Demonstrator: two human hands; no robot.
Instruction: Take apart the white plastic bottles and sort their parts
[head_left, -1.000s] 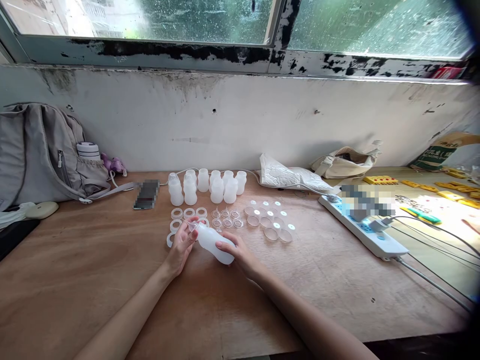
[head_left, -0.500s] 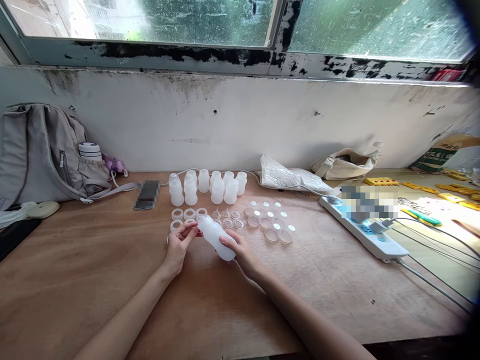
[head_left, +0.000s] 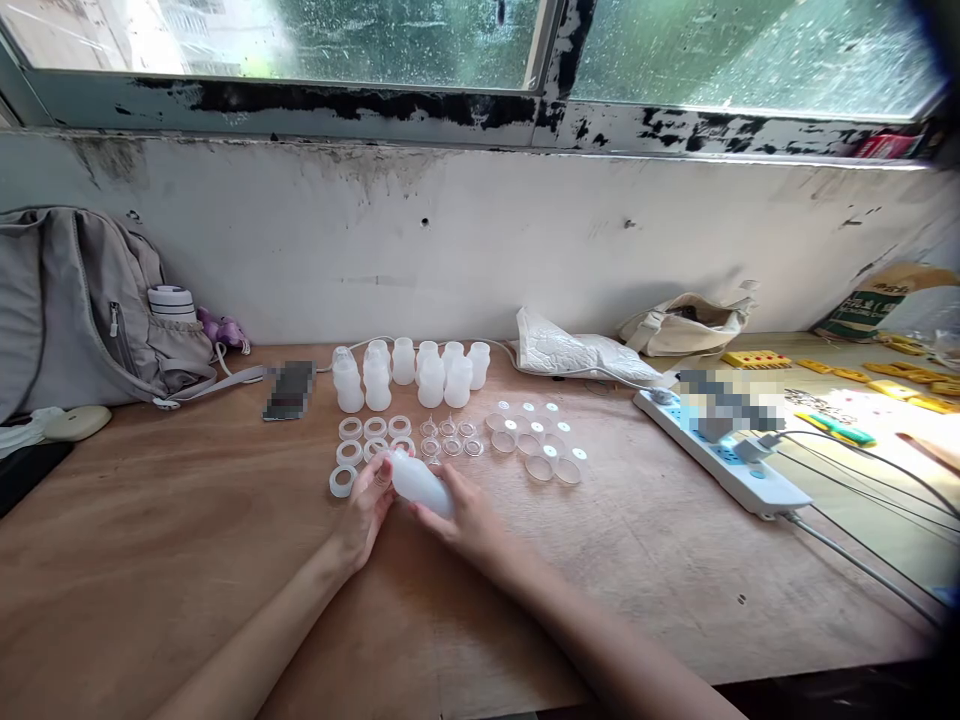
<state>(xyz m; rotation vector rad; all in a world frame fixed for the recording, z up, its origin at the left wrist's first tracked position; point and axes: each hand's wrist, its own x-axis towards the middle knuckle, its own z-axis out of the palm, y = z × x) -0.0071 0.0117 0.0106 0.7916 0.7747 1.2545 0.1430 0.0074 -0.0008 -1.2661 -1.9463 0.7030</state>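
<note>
A translucent white baby bottle [head_left: 421,484] lies tilted between my hands above the table, its top pointing to the left. My right hand [head_left: 466,515] is wrapped round the bottle's body. At the top end, the fingers of my left hand [head_left: 372,497] close round the neck; the part under them is mostly hidden. Just beyond my hands are rows of white collar rings [head_left: 350,452], clear nipples [head_left: 448,428] and clear round caps [head_left: 539,467]. Behind these stand several similar bottles [head_left: 430,383], and at least one at the left has a top fitted.
A phone [head_left: 289,390] lies left of the bottles, near a grey backpack [head_left: 105,300]. A white padded pouch [head_left: 577,350] and a cream bag [head_left: 686,325] rest by the wall. On the right lies a power strip [head_left: 720,455] with cables, beside yellow parts [head_left: 757,360].
The bottle has been turned closer to level and sits lower. My left hand has shifted further round its neck, and my right hand now covers more of the body.
</note>
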